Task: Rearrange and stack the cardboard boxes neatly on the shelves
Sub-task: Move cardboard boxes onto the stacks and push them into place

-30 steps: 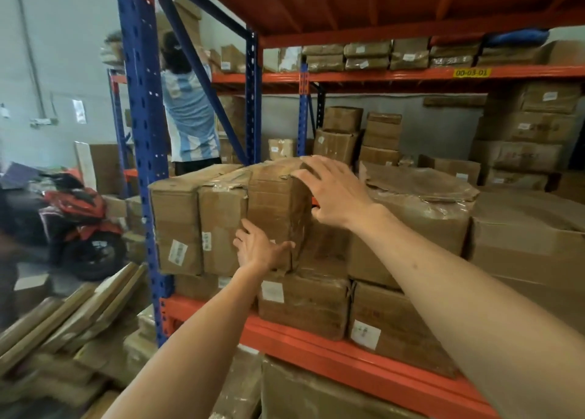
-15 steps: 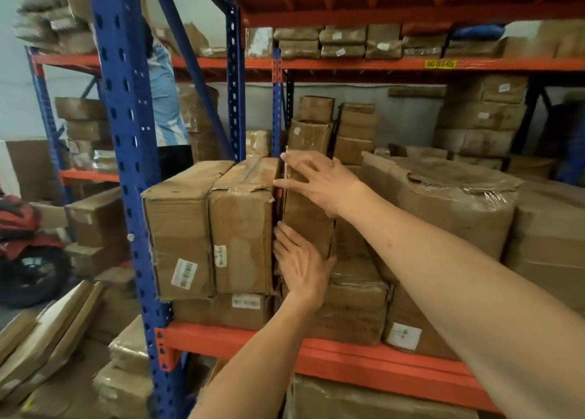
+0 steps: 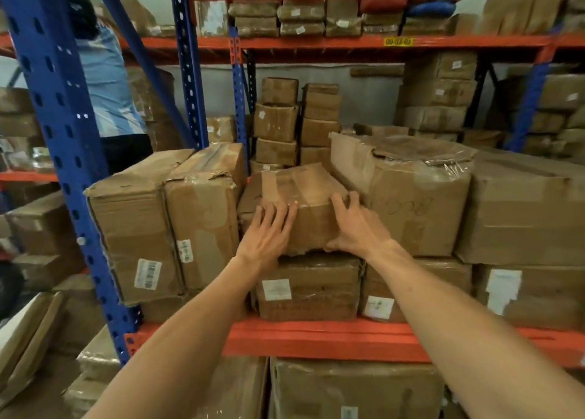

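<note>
A taped cardboard box (image 3: 297, 187) lies flat on the middle shelf, on top of a lower labelled box (image 3: 308, 288). My left hand (image 3: 269, 231) presses flat against its front left face, fingers spread. My right hand (image 3: 356, 225) grips its front right corner, thumb under the lower edge. Two upright boxes (image 3: 164, 222) stand to its left. A big plastic-wrapped box (image 3: 408, 193) sits tight on its right.
The orange shelf beam (image 3: 316, 338) runs below the boxes and a blue upright post (image 3: 60, 140) stands at the left. Small boxes (image 3: 296, 124) are stacked behind. Another person in a light blue shirt (image 3: 107, 83) stands behind the rack at left. Flat cartons lie on the floor at lower left.
The box that stood upright between my hands now lies flat in the gap. Both hands have dropped to its front face, and my view has moved closer and to the right.
</note>
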`<state>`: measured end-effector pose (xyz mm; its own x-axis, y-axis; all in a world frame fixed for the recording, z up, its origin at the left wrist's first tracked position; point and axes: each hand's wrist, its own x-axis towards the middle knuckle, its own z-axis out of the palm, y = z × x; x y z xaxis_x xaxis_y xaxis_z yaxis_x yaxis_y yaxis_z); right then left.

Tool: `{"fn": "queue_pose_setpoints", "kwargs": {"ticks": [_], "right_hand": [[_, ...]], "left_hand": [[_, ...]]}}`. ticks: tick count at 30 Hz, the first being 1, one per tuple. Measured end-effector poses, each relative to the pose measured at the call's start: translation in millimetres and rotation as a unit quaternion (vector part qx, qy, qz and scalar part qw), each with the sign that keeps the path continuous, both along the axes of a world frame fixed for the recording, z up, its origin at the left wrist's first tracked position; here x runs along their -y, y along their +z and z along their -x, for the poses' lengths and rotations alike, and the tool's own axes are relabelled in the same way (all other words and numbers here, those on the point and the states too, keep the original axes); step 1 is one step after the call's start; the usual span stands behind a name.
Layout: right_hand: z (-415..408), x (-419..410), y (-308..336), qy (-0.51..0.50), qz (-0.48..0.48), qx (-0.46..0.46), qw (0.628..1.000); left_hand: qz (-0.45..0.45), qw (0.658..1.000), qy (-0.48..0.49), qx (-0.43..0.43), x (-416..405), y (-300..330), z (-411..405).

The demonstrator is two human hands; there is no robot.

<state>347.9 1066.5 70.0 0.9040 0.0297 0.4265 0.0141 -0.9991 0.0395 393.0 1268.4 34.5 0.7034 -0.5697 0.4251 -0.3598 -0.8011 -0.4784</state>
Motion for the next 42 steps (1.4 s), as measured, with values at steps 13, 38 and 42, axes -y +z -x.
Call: {"fn": "queue_pose_setpoints", "kwargs": {"ticks": [13, 38, 42], "right_hand": [[11, -3, -49, -0.077, 0.142, 0.062, 0.985], [18, -65, 45, 0.184, 0.191, 0.097, 0.959], [2, -126, 56, 0.240, 0.275, 0.113, 0.924]], "left_hand": [[-0.020, 0.999, 0.002, 0.045, 17, -19, 12], [0.564, 0.777, 0.251, -0.121, -73, -59, 70], [0.601, 0.757, 0.238, -0.089, -77, -64, 54]]}}
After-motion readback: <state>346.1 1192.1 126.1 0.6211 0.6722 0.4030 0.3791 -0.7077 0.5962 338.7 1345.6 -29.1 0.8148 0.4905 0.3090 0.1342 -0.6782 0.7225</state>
